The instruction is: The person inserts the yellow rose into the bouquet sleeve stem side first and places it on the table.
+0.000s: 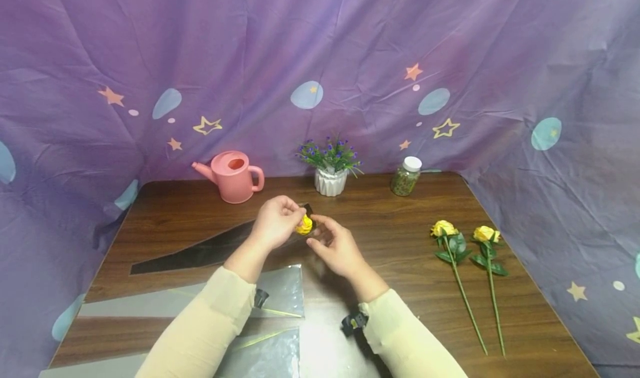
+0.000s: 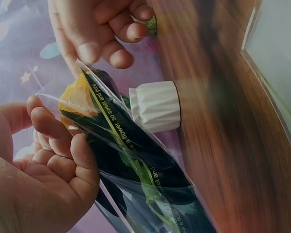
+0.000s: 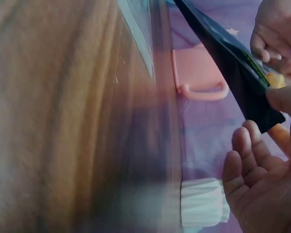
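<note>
A long tapered flower sleeve point(image 1: 195, 254), black with a clear front and gold lettering, is held up with its wide end between the hands. Inside it sits a yellow rose point(image 1: 304, 225), whose green stem point(image 2: 148, 187) shows through the film. My left hand point(image 1: 276, 222) pinches the clear film at the opening, close by the bloom. Thumb and index finger of my right hand point(image 1: 340, 250) lie on either side of the sleeve's black top corner point(image 3: 266, 114) and grip it; the other fingers are spread loosely.
Two yellow roses point(image 1: 444, 229) point(image 1: 486, 234) lie at the right. Two more clear sleeves point(image 1: 280, 283) point(image 1: 270, 356) lie flat at the front left. Along the back stand a pink watering can point(image 1: 235, 183), a white pot point(image 1: 330, 183) of purple flowers and a white-lidded jar point(image 1: 406, 178).
</note>
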Motion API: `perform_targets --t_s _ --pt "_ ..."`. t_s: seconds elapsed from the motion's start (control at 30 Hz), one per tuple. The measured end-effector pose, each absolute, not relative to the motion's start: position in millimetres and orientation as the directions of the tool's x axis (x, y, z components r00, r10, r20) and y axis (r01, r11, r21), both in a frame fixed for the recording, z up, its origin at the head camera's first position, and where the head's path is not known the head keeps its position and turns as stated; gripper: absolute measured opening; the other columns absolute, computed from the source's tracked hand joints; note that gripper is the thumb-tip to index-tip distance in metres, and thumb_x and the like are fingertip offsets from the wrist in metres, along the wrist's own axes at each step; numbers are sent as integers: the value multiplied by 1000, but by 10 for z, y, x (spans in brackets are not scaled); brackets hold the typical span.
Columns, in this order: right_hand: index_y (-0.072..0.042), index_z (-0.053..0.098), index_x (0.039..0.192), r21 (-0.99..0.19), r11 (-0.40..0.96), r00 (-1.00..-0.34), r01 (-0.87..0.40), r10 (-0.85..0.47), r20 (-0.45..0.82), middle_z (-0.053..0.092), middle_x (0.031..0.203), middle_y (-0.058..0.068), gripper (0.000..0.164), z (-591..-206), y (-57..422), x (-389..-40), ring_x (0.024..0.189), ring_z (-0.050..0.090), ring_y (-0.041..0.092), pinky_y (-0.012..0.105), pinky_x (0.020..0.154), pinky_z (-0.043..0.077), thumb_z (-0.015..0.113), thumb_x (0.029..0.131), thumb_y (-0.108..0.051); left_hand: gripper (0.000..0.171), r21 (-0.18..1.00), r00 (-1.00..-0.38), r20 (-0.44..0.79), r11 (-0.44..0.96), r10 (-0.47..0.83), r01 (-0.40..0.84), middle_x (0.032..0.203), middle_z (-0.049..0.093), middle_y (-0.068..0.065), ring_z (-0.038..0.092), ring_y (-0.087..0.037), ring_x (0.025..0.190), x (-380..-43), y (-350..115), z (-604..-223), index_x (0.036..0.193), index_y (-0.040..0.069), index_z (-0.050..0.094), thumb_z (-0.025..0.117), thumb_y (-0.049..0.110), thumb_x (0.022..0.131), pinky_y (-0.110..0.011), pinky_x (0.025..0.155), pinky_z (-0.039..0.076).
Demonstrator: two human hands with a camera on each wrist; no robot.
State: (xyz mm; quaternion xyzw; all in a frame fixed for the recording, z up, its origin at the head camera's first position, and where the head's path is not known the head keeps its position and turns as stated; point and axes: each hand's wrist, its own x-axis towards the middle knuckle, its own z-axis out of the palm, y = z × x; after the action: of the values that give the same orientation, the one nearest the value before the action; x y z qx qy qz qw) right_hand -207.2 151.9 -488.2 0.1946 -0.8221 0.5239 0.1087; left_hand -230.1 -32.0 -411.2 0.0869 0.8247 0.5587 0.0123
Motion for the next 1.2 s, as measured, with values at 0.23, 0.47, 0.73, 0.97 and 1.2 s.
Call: perform_targets --t_s 0.23,0.47,0.73,0.97,1.2 --pt "9 65 130 -873 335 -933 -355 -181 310 73 99 19 38 -4882 1552 -2125 87 69 28 29 76 57 68 91 10 14 923 -984 67 363 166 125 75 73 -7 62 -10 62 -2322 -329 -4145 90 1 66 71 12 97 -23 58 50" --pt "12 70 117 -916 258 -949 -308 -151 277 75 99 24 25 -4879 1491 -2137 81 73 28 25 73 59 70 93 7 15 909 -984 74 395 163 134 74 71 -5 60 -12 62 -2340 -326 -4185 88 3 65 72 14 96 -25 57 47" --pt "11 74 102 -919 288 -963 -270 -79 258 77 92 22 15 -4898 1379 -2143 74 75 26 26 69 61 77 90 3 14 873 -984 87 463 154 149 79 71 -7 61 -17 68 -2353 -332 -4235 89 4 65 72 15 96 -28 62 50" --pt "9 75 92 -933 294 -978 -206 -60 197 75 76 16 8 -4902 1309 -2129 68 74 32 24 59 57 78 88 2 13 869 -989 80 478 122 129 81 73 -8 64 -18 69 -2360 -336 -4265 90 4 66 72 14 96 -29 62 51" --pt "5 77 90 -918 344 -980 -198 -76 183 76 77 13 5 -4933 1285 -2162 70 74 39 23 57 56 76 90 1 22 815 -987 143 557 73 159 98 74 -13 69 -29 91 -2396 -377 -4342 104 3 70 76 22 94 -43 84 55"
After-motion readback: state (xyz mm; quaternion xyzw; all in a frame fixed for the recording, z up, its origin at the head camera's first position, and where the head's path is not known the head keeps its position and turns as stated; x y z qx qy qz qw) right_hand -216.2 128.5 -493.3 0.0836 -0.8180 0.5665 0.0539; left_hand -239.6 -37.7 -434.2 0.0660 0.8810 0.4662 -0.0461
